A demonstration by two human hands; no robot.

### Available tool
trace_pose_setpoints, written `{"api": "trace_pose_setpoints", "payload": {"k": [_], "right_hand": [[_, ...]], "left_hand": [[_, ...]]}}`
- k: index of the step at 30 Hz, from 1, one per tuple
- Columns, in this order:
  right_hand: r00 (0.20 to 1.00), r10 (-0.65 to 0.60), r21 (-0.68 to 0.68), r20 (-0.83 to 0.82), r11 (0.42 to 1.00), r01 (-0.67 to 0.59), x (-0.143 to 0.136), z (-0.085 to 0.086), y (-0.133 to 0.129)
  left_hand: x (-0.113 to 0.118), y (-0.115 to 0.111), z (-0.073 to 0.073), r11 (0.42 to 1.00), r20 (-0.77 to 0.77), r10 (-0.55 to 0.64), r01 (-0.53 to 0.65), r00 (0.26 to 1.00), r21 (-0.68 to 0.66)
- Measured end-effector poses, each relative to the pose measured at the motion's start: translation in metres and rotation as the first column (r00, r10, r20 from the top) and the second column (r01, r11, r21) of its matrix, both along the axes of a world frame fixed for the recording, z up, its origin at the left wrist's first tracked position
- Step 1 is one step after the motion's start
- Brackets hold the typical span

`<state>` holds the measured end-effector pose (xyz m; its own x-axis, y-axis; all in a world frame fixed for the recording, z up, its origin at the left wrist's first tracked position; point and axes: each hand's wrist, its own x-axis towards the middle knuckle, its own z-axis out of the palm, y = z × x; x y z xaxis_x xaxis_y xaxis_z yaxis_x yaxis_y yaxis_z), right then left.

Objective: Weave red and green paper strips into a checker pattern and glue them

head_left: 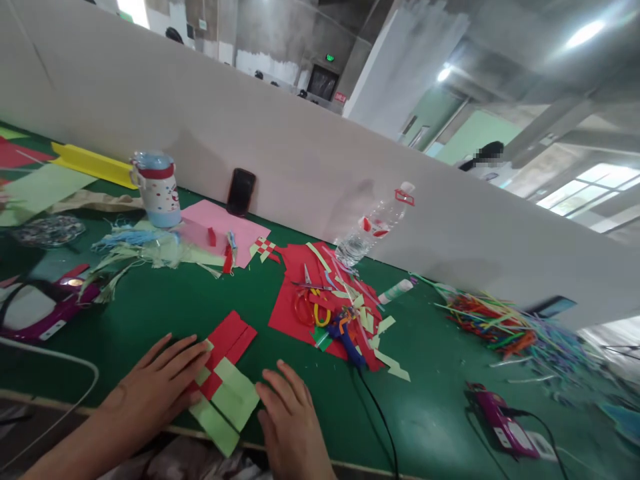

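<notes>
Left hand (167,372), fingers outstretched, is resting on the paper (237,393); right hand (293,417), loosely curved, is touching its edge. One corner is overhanging the surface (430,427), perhaps risking creases if nudged.

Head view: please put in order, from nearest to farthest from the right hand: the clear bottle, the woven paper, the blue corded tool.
1. Woven paper, just left of the right hand
2. Blue corded tool, ahead and right
3. Clear bottle, farther back, right
</notes>
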<state>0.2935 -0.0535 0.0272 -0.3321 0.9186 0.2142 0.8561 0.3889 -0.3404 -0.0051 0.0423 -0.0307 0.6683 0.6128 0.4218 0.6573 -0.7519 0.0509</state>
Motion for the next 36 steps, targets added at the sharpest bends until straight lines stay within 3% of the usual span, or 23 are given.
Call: {"api": "trace_pose_setpoints", "payload": {"k": [4,9,15,16,19,21,25,30,36], "right_hand": [[0.999,0.026,-0.112,0.033,0.993,-0.023,-0.017,-0.002,0.006],[0.996,0.028,-0.161,0.081,0.987,-0.014,-0.024,0.014,0.03],[0.952,0.282,-0.268,0.117,0.932,-0.243,-0.04,0.015,0.074],[0.951,0.28,-0.273,0.131,0.932,-0.237,-0.04,0.014,0.083],[0.974,0.031,-0.184,0.224,0.983,0.011,-0.031,0.017,0.109],[0.961,-0.147,-0.098,0.234,0.98,0.174,-0.021,0.024,0.117],[0.974,-0.2,-0.085,0.104,0.974,0.209,-0.005,0.028,0.096],[0.97,-0.23,-0.145,0.074,0.96,0.238,-0.014,0.012,0.048],[0.967,-0.254,-0.18,-0.018,0.952,0.247,-0.029,0.006,0.039]], "left_hand": [[0.004,-0.016,0.011,0.997,-0.001,0.071,-0.071,0.997,-0.039],[0.012,-0.013,0.02,0.997,-0.001,-0.07,0.07,0.998,0.027],[0.013,-0.013,0.005,0.995,0.009,-0.095,0.095,0.995,-0.037],[0.012,-0.013,0.002,0.994,-0.002,-0.098,0.098,0.995,-0.037],[0.012,-0.014,-0.001,0.993,-0.027,-0.113,0.112,0.993,-0.024],[0.011,-0.014,0.002,0.994,-0.011,-0.105,0.104,0.994,-0.009],[0.008,-0.015,0.01,0.997,0.016,-0.078,0.077,0.997,0.023],[0.002,-0.016,0.015,0.994,0.014,-0.109,0.109,0.994,0.021],[0.003,-0.013,0.022,0.992,0.028,-0.125,0.125,0.992,-0.005]]}}
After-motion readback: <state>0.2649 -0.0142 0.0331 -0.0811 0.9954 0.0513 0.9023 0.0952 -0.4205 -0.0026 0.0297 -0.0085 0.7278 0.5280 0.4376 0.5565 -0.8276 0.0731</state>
